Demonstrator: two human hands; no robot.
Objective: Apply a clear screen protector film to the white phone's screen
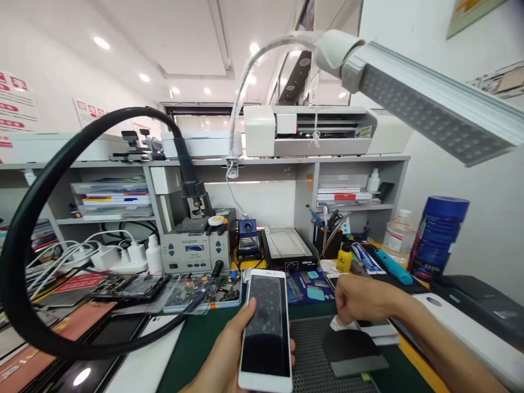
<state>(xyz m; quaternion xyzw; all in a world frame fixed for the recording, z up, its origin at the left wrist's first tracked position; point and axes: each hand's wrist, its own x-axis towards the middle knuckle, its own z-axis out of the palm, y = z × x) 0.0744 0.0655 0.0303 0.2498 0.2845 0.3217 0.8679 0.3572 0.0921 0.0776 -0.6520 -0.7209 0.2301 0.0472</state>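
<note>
A white smartphone (pixel 265 333) with a dark screen covered in pale specks rests in my left hand (pixel 235 338). My thumb lies along its left edge and fingertips show at its right edge. To the right, my right hand (pixel 354 299) is closed, with a small white piece like tissue or cloth (pixel 343 324) pinched below its fingers. Just beneath that hand a black and grey flat pad (pixel 354 352) lies on the dark perforated mat (pixel 309 349). Partly hidden behind the wrist are some light flat pieces (pixel 380 330).
A black hose (pixel 16 245) loops across the left side. At the back stand a grey control station (pixel 196 252) and a flat heating plate (pixel 289 244). A lamp (pixel 426 103) hangs overhead. Bottles, a blue can (pixel 438 237) and a parts box (pixel 204 292) surround the green mat (pixel 188 349).
</note>
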